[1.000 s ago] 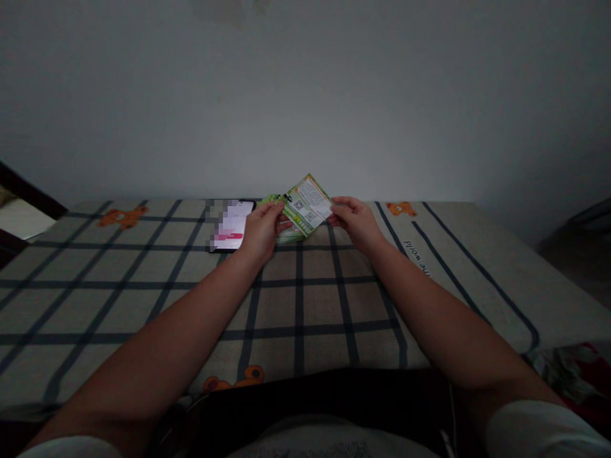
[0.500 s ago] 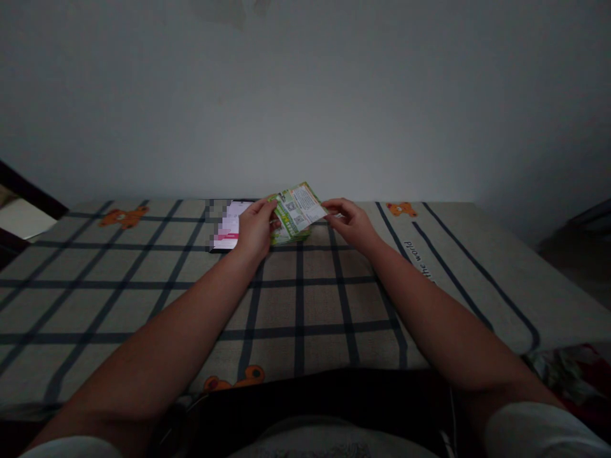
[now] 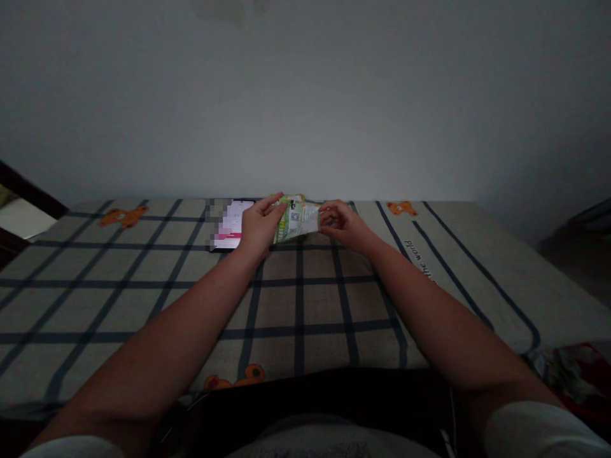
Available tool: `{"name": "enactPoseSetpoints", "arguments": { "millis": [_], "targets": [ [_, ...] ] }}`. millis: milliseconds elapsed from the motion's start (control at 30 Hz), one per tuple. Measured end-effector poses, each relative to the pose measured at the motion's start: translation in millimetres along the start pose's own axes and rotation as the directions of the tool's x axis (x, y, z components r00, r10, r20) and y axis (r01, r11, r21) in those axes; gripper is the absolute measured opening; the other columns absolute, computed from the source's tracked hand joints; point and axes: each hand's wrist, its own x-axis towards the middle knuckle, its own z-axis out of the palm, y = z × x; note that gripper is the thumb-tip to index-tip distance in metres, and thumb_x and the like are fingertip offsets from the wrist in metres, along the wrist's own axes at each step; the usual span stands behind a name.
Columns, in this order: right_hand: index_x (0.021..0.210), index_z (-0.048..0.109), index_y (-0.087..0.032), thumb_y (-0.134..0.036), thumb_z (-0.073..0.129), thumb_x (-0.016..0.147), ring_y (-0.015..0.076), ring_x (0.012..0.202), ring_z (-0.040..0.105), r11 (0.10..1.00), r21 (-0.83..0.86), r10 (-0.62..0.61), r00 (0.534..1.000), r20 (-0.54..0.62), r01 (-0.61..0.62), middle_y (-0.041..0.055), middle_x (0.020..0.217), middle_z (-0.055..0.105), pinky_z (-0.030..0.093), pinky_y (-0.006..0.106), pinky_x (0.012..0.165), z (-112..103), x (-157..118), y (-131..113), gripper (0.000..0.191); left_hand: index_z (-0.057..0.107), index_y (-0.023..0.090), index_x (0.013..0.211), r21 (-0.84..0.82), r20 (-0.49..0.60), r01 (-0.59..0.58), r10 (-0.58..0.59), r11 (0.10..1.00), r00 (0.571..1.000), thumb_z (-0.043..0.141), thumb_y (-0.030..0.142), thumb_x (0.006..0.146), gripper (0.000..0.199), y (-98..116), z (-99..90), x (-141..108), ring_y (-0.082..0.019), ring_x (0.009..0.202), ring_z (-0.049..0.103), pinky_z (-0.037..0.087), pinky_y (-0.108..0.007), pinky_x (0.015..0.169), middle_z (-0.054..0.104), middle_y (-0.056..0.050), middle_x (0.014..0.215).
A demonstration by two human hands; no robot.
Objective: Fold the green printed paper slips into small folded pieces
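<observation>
Between my hands is a green and white printed leaflet (image 3: 303,219) with small square codes and fine text on it. My left hand (image 3: 260,222) grips its left end, thumb over the top face. At the right end, the fingers of my right hand (image 3: 341,221) pinch the paper's edge. The leaflet looks bent or curled towards the right. More green printed paper (image 3: 292,198) shows just behind it, mostly hidden.
A phone (image 3: 231,232) with a lit screen lies left of my left hand, part of it pixelated. The checked tablecloth (image 3: 324,305) with printed bears covers the table. A plain wall (image 3: 305,102) rises right behind the table's far edge.
The leaflet was tilted up and flat, its far corner raised; now it is lower, level and bent. My right hand has shifted slightly left, and its fingers are more curled.
</observation>
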Motion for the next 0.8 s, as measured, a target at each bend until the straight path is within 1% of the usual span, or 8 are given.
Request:
{"name": "enactPoseSetpoints", "arguments": {
  "millis": [133,233,333,433,533,633,733,800],
  "targets": [
    [0.119,0.061,-0.029,-0.029,0.078,0.074,0.0144,0.086,0.065,0.999,0.031,0.013,0.999,0.034,-0.014,0.0,0.095,0.069,0.053,0.031,0.08,2,-2,-5,0.047,0.074,0.017,0.111,0.02,-0.014,-0.018,0.018,1.0,1.0,0.079,0.029,0.072,0.042,0,-0.2,0,-0.02,0.076,0.071,0.058,-0.032,0.071,0.076,-0.007,0.084],
    [0.101,0.072,-0.028,-0.029,0.076,0.075,0.0167,0.094,0.065,0.999,-0.044,-0.003,0.999,0.046,0.005,0.0019,0.102,0.071,0.054,0.034,0.085,1,-2,-7,0.026,0.07,0.019,0.121,0.024,-0.029,-0.014,0.015,1.0,0.999,0.079,0.029,0.073,0.051,0,0.0,0,-0.018,0.072,0.069,0.058,-0.03,0.069,0.074,-0.005,0.079],
    [0.083,0.075,-0.025,-0.033,0.076,0.074,0.017,0.09,0.065,0.998,-0.068,0.013,0.999,-0.038,-0.015,0.0019,0.094,0.073,0.054,0.036,0.085,0,-1,-8,0.012,0.069,0.021,0.125,0.015,-0.021,-0.006,0.006,1.0,1.0,0.076,0.03,0.076,0.05,0,-0.3,1,-0.016,0.067,0.066,0.056,-0.028,0.065,0.073,-0.003,0.078],
    [0.082,0.073,-0.023,-0.043,0.079,0.072,0.0163,0.084,0.066,0.995,0.062,0.086,0.984,-0.159,-0.077,0.0019,0.09,0.074,0.057,0.034,0.078,0,1,-11,0.023,0.072,0.023,0.119,0.082,-0.007,-0.044,0.045,0.996,0.999,0.07,0.031,0.08,0.04,2,-2.7,-1,-0.013,0.064,0.063,0.053,-0.023,0.061,0.073,-0.003,0.081],
    [0.083,0.071,-0.022,-0.051,0.079,0.07,0.0169,0.088,0.068,0.977,0.19,0.142,0.964,-0.226,-0.1,0.003,0.09,0.074,0.058,0.032,0.074,0,2,-14,0.032,0.071,0.026,0.121,0.189,0.124,-0.157,0.135,0.969,0.983,0.067,0.03,0.081,0.041,4,-6.4,-4,-0.013,0.069,0.064,0.053,-0.022,0.062,0.074,-0.004,0.098],
    [0.081,0.07,-0.021,-0.052,0.08,0.068,0.0166,0.088,0.068,0.961,0.258,0.164,0.956,-0.242,-0.099,0.0029,0.087,0.073,0.058,0.031,0.074,0,3,-16,0.035,0.071,0.029,0.122,0.258,0.256,-0.239,0.172,0.936,0.951,0.073,0.024,0.073,0.049,5,-8.8,-7,-0.016,0.082,0.067,0.054,-0.024,0.068,0.073,-0.004,0.112],
    [0.078,0.067,-0.021,-0.054,0.081,0.066,0.0166,0.087,0.068,0.951,0.293,0.179,0.95,-0.256,-0.1,0.0021,0.086,0.072,0.058,0.031,0.074,1,3,-16,0.037,0.079,0.028,0.101,0.291,0.306,-0.278,0.187,0.916,0.934,0.076,0.025,0.071,0.031,5,-8.5,-8,-0.02,0.091,0.067,0.054,-0.027,0.074,0.074,-0.004,0.107],
    [0.077,0.066,-0.022,-0.055,0.081,0.065,0.0169,0.088,0.068,0.948,0.3,0.189,0.947,-0.261,-0.106,0.0019,0.086,0.072,0.058,0.031,0.074,1,4,-14,0.039,0.08,0.026,0.088,0.301,0.323,-0.299,0.198,0.906,0.925,0.075,0.029,0.074,0.014,6,-7.2,-7,-0.02,0.088,0.066,0.054,-0.029,0.075,0.075,-0.005,0.1]
  ]
}}
